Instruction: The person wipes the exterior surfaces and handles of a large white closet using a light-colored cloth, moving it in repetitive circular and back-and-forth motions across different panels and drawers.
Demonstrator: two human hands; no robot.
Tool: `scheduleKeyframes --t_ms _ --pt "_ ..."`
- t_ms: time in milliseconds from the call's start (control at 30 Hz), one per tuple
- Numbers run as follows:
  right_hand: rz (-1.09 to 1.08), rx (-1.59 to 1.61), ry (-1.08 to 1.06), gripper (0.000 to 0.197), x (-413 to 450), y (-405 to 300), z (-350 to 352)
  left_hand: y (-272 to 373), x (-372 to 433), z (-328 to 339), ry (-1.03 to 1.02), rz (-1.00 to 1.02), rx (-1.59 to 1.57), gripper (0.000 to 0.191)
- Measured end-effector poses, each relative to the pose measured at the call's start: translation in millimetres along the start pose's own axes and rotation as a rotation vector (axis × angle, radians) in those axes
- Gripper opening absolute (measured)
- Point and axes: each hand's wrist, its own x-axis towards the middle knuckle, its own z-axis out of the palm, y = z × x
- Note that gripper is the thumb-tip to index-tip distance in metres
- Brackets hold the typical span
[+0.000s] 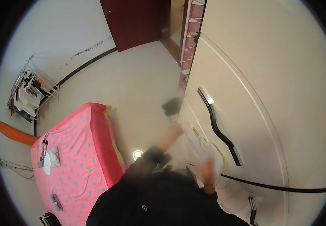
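A white cloth (201,145), perhaps a garment, hangs bunched beside the cream wardrobe door (236,118). My left hand (174,134) reaches forward to its far end and holds it there, the fingers blurred. Lower down and nearer my body, my right hand (207,171) is closed on the same cloth, also smeared by motion. A wavy black handle (218,130) with silver ends is fixed to the door, just right of the cloth. Below the right hand, a thin cord or loop (221,183) shows against the furniture.
Left of me stands a bed (75,141) with a pink dotted cover and small items on it. A clothes rack (29,93) is by the wall. Dark slippers (172,106) lie on the floor near the wardrobe. Beyond is a dark red door (136,22).
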Motion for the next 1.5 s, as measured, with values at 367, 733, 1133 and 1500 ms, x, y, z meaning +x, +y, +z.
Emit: scheduleKeyframes --t_ms 367,733,1133,1500 --pt "0.076 0.133 0.016 0.041 106.5 -23.0 43.4 -15.0 76.7 -76.1 0.082 -0.271 -0.397 0.027" --pt "0.022 -0.319 0.225 0.048 285.0 -88.3 153.1 141.3 161.3 -272.6 -0.005 -0.136 -0.172 0.015" --pt "0.391 0.783 0.253 0.046 590.5 -211.3 243.9 351.2 188.0 -491.8 0.371 -0.04 -0.403 0.016" --pt "0.61 1.206 0.105 0.03 869.0 -258.5 373.6 460.5 289.5 -668.4 0.749 0.026 0.19 0.021"
